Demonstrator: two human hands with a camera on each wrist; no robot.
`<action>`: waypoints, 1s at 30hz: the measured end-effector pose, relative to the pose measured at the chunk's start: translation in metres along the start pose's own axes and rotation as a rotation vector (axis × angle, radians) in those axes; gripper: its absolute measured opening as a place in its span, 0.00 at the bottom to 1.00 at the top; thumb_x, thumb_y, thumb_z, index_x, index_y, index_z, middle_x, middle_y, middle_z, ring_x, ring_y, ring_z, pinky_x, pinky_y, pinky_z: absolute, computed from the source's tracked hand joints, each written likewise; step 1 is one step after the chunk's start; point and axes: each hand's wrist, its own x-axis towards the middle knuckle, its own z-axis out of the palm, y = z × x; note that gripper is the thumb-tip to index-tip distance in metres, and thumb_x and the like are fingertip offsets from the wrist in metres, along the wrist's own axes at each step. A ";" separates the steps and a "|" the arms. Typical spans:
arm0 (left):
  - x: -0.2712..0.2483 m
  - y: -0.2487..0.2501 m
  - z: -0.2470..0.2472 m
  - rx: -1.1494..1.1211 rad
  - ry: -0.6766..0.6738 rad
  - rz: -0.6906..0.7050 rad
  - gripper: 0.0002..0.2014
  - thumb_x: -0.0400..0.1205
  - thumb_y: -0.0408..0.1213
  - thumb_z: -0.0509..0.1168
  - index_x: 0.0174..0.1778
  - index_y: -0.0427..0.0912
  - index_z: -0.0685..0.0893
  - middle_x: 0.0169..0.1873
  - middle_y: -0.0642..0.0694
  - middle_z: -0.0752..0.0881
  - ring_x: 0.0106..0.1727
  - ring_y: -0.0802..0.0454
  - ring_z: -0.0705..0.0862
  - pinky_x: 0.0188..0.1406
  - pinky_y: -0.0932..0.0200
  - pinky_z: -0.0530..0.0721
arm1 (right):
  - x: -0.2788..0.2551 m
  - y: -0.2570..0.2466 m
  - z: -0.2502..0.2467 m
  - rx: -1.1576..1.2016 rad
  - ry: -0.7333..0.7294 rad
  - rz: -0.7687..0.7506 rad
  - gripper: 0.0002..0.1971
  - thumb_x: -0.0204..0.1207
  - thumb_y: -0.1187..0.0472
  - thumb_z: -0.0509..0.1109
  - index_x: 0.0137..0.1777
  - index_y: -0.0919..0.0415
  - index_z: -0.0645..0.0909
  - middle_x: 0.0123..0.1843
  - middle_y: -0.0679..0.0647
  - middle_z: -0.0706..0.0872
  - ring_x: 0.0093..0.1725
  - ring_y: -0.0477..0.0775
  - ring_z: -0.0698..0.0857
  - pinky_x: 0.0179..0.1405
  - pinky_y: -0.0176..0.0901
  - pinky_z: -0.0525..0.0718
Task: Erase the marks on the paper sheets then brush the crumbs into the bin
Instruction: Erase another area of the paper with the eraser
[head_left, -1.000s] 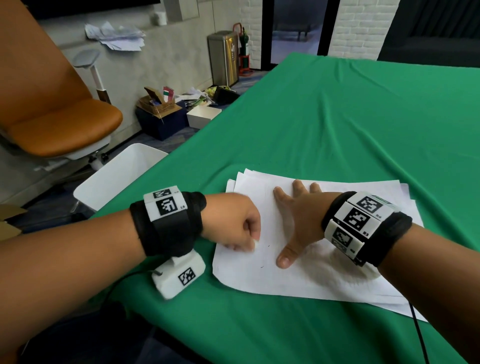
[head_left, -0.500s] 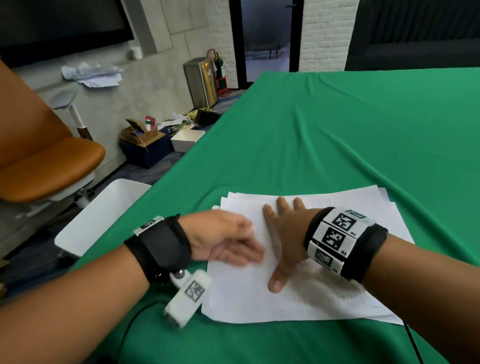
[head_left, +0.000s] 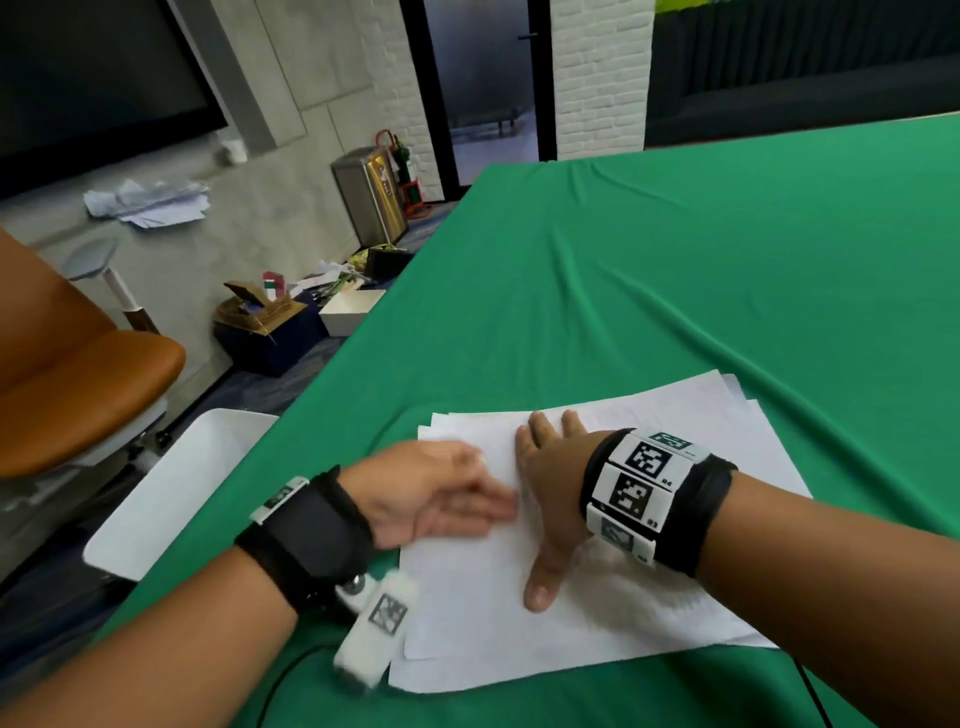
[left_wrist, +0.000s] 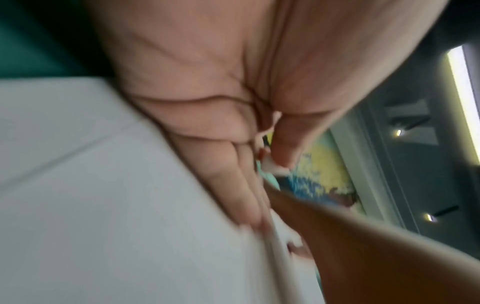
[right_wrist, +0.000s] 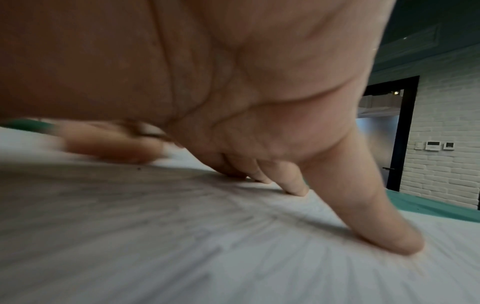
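Note:
A stack of white paper sheets (head_left: 519, 639) lies on the green tablecloth (head_left: 675, 286) near the table's front edge. My right hand (head_left: 550, 488) presses flat on the top sheet with fingers spread; its thumb (right_wrist: 376, 216) and fingertips touch the paper (right_wrist: 182, 236). My left hand (head_left: 441, 493), blurred with motion, lies on the sheet's left part with straight fingers against the paper (left_wrist: 103, 185). Its thumb pinches a small white eraser (left_wrist: 271, 164) against the forefinger. A tiny dark crumb (right_wrist: 139, 169) sits on the sheet near the left fingers.
A white bin (head_left: 171, 483) stands on the floor just off the table's left edge, beside my left forearm. An orange chair (head_left: 78, 389) is further left. Boxes and clutter (head_left: 270, 317) and a metal bin (head_left: 371, 197) line the wall.
My left hand has gone from a fist rubbing the sheet to straight fingers sweeping across it. The right hand has stayed flat on the paper. The head view has tilted up.

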 end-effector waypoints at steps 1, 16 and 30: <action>0.007 0.008 -0.006 -0.056 0.200 0.156 0.00 0.90 0.33 0.61 0.54 0.41 0.76 0.62 0.35 0.87 0.61 0.43 0.89 0.58 0.51 0.88 | -0.002 0.001 -0.001 0.010 -0.011 -0.008 0.83 0.55 0.30 0.87 0.88 0.68 0.29 0.92 0.61 0.34 0.90 0.74 0.39 0.85 0.73 0.52; 0.014 0.011 0.042 0.141 0.008 -0.075 0.11 0.94 0.39 0.55 0.58 0.37 0.79 0.40 0.38 0.89 0.35 0.46 0.91 0.40 0.51 0.92 | 0.005 0.012 -0.005 0.163 0.123 -0.002 0.92 0.44 0.39 0.94 0.85 0.56 0.18 0.91 0.67 0.37 0.88 0.72 0.58 0.81 0.68 0.70; 0.023 0.038 -0.018 0.570 0.364 0.159 0.03 0.81 0.26 0.75 0.47 0.33 0.87 0.34 0.38 0.90 0.29 0.51 0.86 0.32 0.61 0.90 | 0.000 0.011 -0.011 0.047 0.031 -0.030 0.78 0.41 0.18 0.82 0.90 0.38 0.42 0.79 0.61 0.64 0.79 0.69 0.69 0.72 0.70 0.78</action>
